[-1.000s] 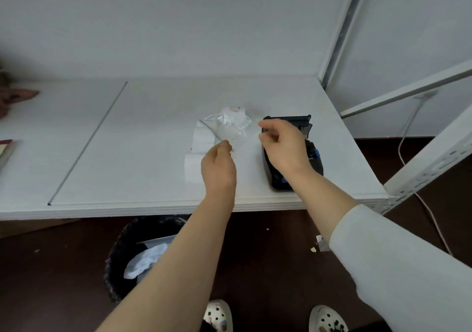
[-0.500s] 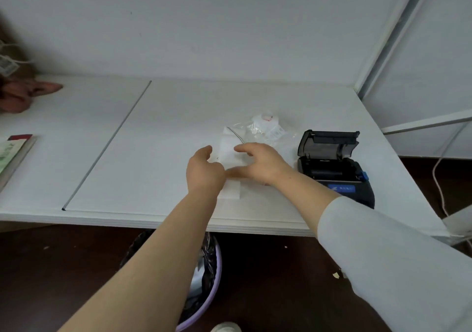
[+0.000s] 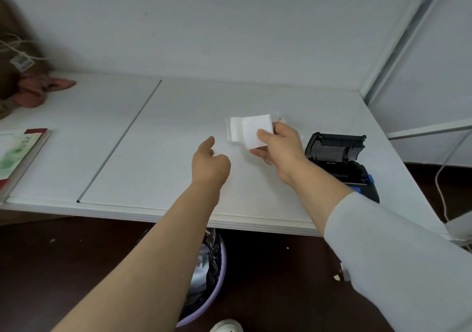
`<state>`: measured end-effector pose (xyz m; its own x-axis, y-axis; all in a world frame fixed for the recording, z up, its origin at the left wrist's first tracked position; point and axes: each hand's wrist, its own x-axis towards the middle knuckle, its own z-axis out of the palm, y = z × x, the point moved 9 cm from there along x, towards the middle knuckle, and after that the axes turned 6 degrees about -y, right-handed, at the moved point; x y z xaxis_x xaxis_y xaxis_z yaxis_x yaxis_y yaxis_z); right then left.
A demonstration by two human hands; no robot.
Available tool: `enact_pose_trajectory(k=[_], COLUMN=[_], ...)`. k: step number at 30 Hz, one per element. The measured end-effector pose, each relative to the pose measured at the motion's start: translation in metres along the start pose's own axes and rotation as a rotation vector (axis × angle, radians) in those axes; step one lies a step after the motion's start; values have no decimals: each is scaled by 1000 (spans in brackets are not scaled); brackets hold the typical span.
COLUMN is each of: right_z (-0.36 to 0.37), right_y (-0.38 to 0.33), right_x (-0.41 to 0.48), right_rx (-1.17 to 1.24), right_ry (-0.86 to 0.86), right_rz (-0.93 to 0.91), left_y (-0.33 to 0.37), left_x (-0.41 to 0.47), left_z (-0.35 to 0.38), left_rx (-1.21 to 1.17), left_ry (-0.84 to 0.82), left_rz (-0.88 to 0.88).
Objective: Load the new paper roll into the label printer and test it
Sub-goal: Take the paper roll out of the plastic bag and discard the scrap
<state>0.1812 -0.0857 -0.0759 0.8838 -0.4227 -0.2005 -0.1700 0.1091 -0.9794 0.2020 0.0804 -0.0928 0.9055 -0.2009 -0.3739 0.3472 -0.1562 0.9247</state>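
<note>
Right hand [image 3: 278, 147] pinches white label strip [image 3: 251, 131]; left hand [image 3: 210, 164] loosely curled, holding nothing.

Right hand [image 3: 281, 147] pinches white paper labels [image 3: 251, 129] at frame centre; black label printer [image 3: 339, 163], lid open, sits right on the white worktop [image 3: 153, 140].
</note>
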Motion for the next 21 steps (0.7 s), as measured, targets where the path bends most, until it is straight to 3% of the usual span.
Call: enact_pose_trajectory(k=[3,6,10,14,21], right_z=[2,9,26,44,106], right_y=[-5,-5,1,0,22], right_x=[-17,-34,-60,-82,-118], right_rx=[164,167,111,-307,-739], right_ry=[-89,-148,-218,-237,-392], right_rz=[97,156,194,107,-11], left_y=[8,7,6,1,-36], left_x=[-11,-26,-47,-68,-96], left_z=[7,12,4,-24,-90], left_rx=[-116,-294,-303,-216,-68], left_ry=[-75,-180,-207,-63,108], left_rz=[-28,-109,-100,-44,-125])
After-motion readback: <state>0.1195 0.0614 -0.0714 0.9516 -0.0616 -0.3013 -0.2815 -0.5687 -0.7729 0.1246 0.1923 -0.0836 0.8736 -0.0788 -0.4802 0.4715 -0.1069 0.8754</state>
